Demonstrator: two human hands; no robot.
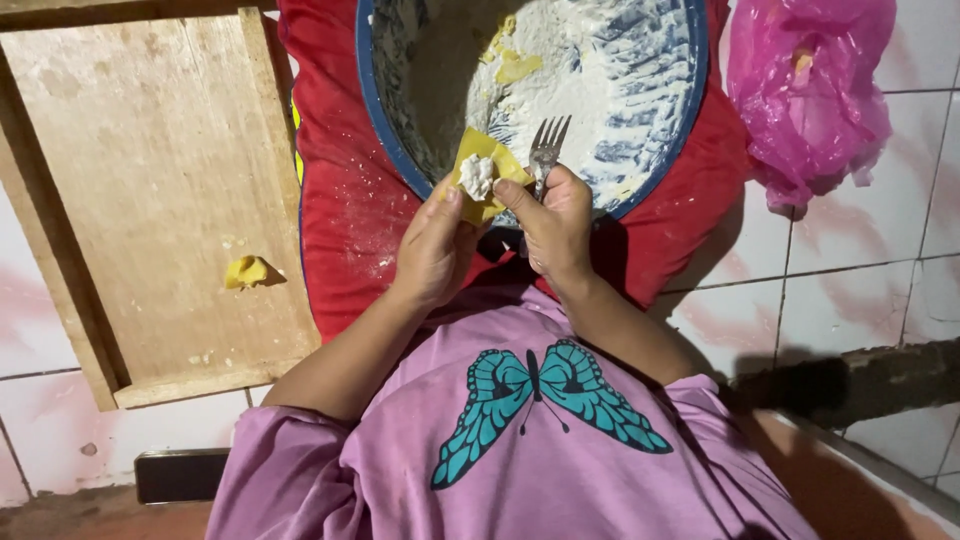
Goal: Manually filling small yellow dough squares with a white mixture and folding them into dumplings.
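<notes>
Your left hand [432, 248], near the middle of the frame, grasps a thin yellow square of dough [487, 176] topped with a small lump of white filling [477, 175], pinched between thumb and fingers. Just beside it, your right hand [556, 225] is clenched around a metal fork [547, 150] whose tines point up toward the top of the frame. Both hands sit over the near rim of a wide blue-rimmed bowl dusted with flour [660, 90], which rests on a red cloth [340, 190]. At the left, a folded yellow dough piece [246, 271] lies on a floured wooden board [150, 150]. A crumpled pink plastic bag [810, 90] lies at upper right on the white tiles.
</notes>
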